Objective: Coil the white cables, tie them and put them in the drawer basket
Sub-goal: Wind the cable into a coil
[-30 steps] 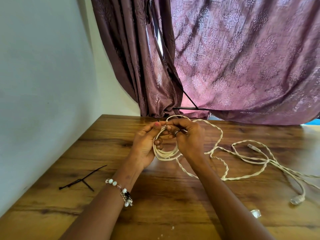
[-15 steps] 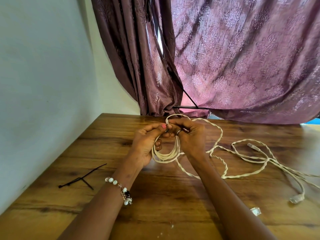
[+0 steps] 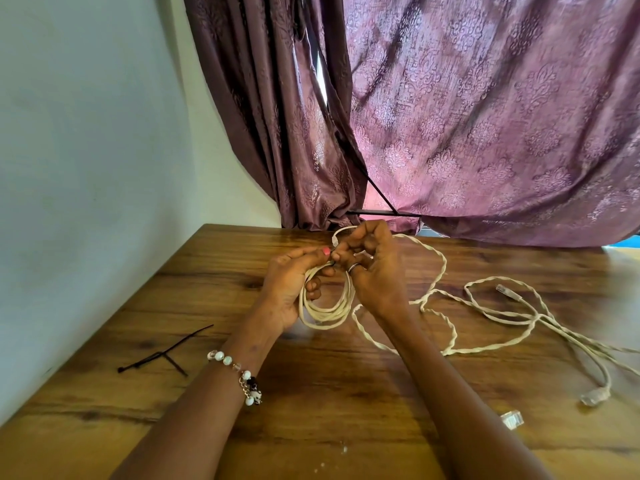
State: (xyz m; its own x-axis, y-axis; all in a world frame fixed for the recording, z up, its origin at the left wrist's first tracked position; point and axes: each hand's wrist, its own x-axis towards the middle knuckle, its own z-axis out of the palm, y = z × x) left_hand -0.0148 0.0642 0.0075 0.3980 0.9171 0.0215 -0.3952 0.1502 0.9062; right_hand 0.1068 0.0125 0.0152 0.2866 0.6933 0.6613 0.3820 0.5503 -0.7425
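The coil [image 3: 327, 306] is gripped by the left hand [image 3: 294, 289], while another loop has been lifted above it, pinched in the right hand [image 3: 372, 268]. Much twisted cable [image 3: 446, 327] is left uncoiled right of the grip, so tying is judged premature.

Cable ties [image 3: 162, 353] lie left of coil [image 3: 327, 308].

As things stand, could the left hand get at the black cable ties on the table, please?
Probably yes, but not straight away: the left hand grips the cable coil. The black cable ties lie on the table beside that forearm, nothing between.
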